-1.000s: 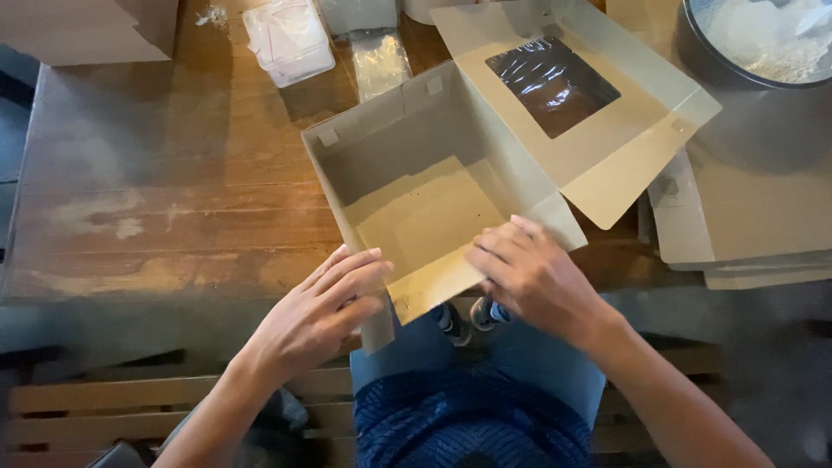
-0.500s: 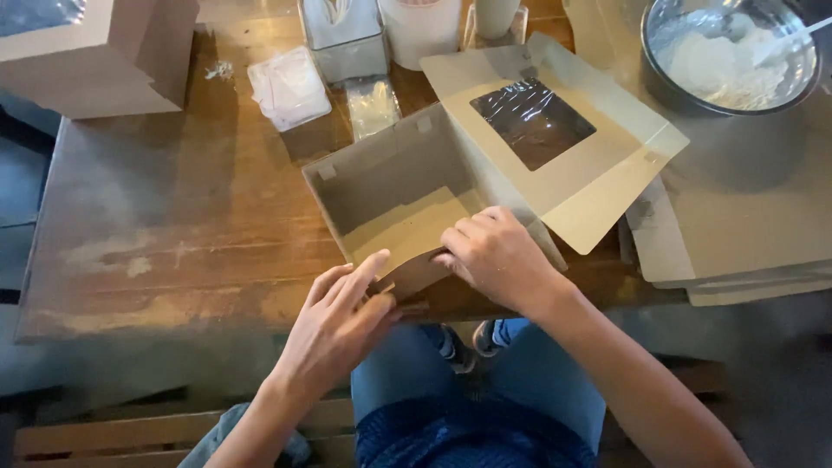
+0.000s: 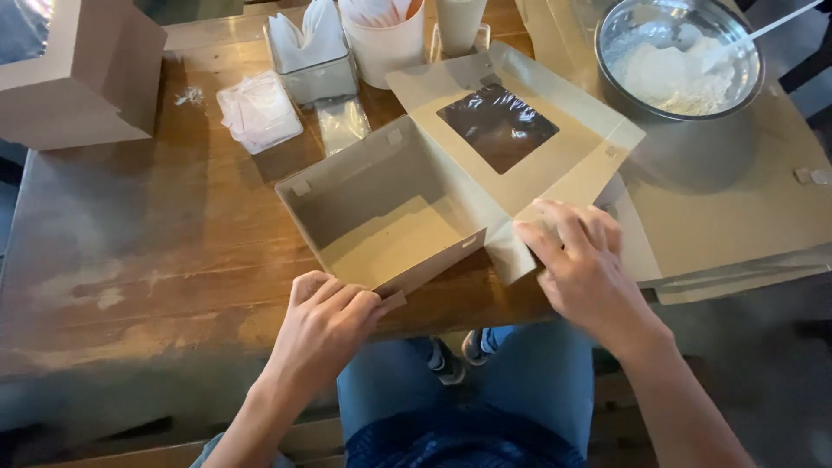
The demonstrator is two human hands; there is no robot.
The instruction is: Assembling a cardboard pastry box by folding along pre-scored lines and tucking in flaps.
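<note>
A half-folded cardboard box (image 3: pixel 390 221) sits on the wooden tabletop (image 3: pixel 156 251), its windowed lid (image 3: pixel 511 130) lying open behind it. The left hand (image 3: pixel 329 321), fingers curled, pinches the near wall's corner tab. The right hand (image 3: pixel 576 260), fingers loosely spread, presses flat on the right side flap. A metal bowl (image 3: pixel 680 61) of white powder rests on flat cardboard sheets (image 3: pixel 745 217) to the right.

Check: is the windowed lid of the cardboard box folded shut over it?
No, the windowed lid lies open behind the cardboard box, whose inside shows empty.
</note>
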